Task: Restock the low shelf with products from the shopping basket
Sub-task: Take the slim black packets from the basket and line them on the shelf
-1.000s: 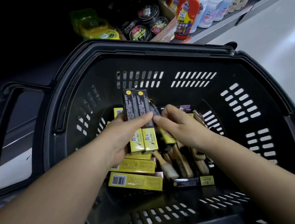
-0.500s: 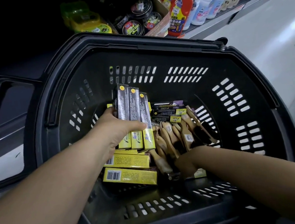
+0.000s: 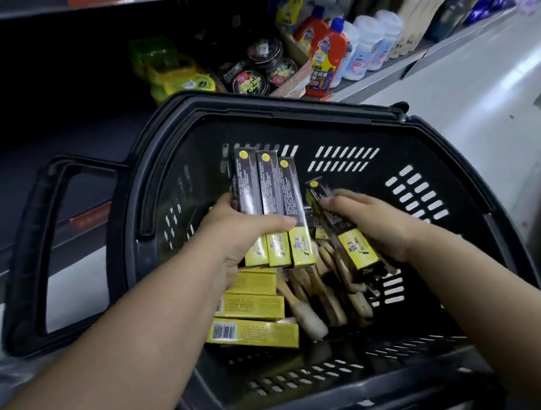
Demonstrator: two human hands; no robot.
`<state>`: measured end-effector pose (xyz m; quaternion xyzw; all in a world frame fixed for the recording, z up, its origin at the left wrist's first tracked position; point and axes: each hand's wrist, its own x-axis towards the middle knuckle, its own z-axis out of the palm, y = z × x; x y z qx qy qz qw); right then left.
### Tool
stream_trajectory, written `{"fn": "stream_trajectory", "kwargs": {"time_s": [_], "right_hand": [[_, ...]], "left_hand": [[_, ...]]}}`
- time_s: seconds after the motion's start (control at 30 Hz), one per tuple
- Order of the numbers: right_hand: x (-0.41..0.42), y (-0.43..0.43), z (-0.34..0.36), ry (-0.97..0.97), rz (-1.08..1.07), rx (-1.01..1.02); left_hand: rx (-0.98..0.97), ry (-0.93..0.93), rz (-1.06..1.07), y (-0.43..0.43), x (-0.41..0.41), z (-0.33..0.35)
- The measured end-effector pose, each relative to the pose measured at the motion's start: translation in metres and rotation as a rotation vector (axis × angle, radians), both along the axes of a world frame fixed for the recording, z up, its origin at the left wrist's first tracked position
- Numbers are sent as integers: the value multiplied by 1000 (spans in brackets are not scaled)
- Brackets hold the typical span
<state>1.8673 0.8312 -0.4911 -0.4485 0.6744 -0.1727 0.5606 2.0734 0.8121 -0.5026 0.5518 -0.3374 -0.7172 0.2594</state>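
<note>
Black slotted plastic shopping basket: fills most of the view, just in front of the shelving. Holds flat yellow cardboard boxes at the left and wooden-handled brushes at the right. Step in hand, by judgement: gathering of products out of the basket, the held ones not yet placed.

Grey metal low shelf: behind the basket, carries round black tins and red and white bottles. Dark and hard to read at the left. Next move probably calls for joining the single box to the other three, then lifting all over the rim toward a free place there. Some risk of slipping from such a wide stack in one hand.

Left hand: reaches in from the lower left with the forearm stretched. Grips three long black-and-yellow cardboard boxes side by side, thumb across the fronts, fingers hidden behind. Boxes upright above the basket contents, black ends up.

Right hand: enters from the lower right, fingers curled round a fourth black-and-yellow box. Box tilted, just beside the three; touching or not, impossible to tell.
</note>
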Motion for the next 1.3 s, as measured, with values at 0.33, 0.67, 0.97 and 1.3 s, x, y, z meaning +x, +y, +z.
{"fn": "stream_trajectory", "kwargs": {"time_s": [0.33, 0.67, 0.97, 1.3], "right_hand": [[151, -9, 66, -314, -66, -338], [344, -15, 52, -237, 172, -276], [472, -24, -25, -427, 213, -126], [603, -21, -78, -205, 281, -293]], "left_hand": [[-218, 100, -73, 1, 127, 78], [-152, 54, 73, 34, 335, 32], [-177, -209, 271, 86, 497, -43], [-84, -257, 659, 170, 607, -75]]}}
